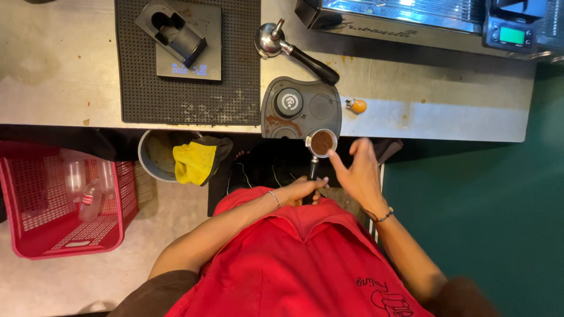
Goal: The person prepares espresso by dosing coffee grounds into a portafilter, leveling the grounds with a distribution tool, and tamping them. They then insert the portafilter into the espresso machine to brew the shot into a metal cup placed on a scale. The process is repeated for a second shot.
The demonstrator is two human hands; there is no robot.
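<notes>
A portafilter (321, 144) filled with brown ground coffee rests at the front edge of a grey tamping mat (276, 120) on the steel counter. My left hand (302, 191) is closed around its black handle, near my red shirt. My right hand (358, 173) has its fingers spread, and one fingertip touches the right rim of the basket. A round tamper (289, 102) sits in a recess on the mat, behind the basket.
A second portafilter (294, 51) lies behind the mat. A scale with a dark holder (182, 42) sits on a black rubber mat (235, 70). An espresso machine (423, 17) is at the back right. A bin with a yellow cloth (194, 159) and a red basket (35, 235) stand below.
</notes>
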